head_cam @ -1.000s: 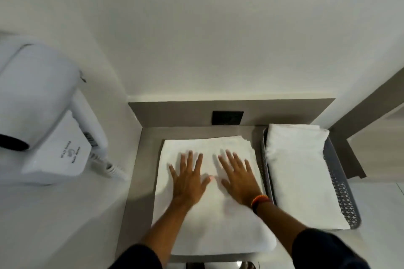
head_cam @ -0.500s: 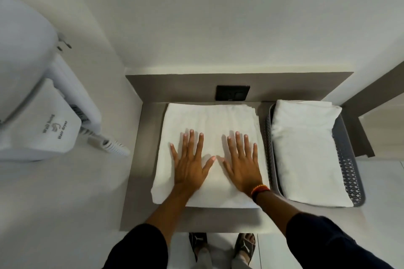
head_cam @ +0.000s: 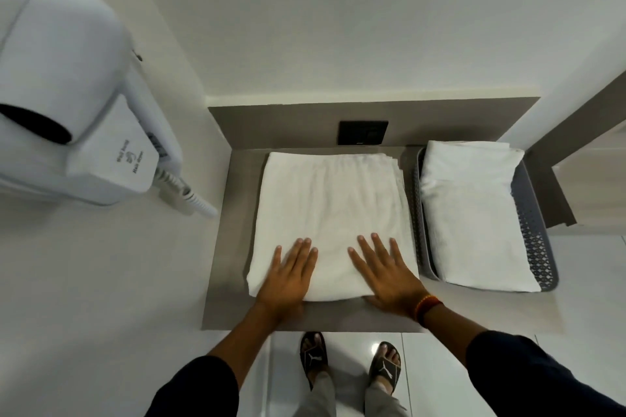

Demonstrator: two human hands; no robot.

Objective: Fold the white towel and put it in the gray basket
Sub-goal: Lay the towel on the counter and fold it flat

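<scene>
White towel (head_cam: pixel 330 220) lying flat on the gray tabletop (head_cam: pixel 230 247), folded to a squarish pad, just left of the gray basket (head_cam: pixel 531 230) and apart from it by a narrow strip. Slightly longer from near edge to far edge than across; stacked loose layer edges showing at the far right corner, rounded fold along the near edge. Left hand (head_cam: pixel 288 278) and right hand (head_cam: pixel 386 274) both spread flat, palms down, on the near edge, fingers pointing away toward the wall; neither grip closed on anything, only pressing. Step in hand, by the look of it: smoothing the fold, or readying one more. Next move likely calling for a halving across the width, since the basket already carries another folded towel (head_cam: pixel 474 213) nearly filling it; then a lift from beneath and a carry rightward. Wall-mounted hair dryer (head_cam: pixel 67 78) well off to the left.
</scene>
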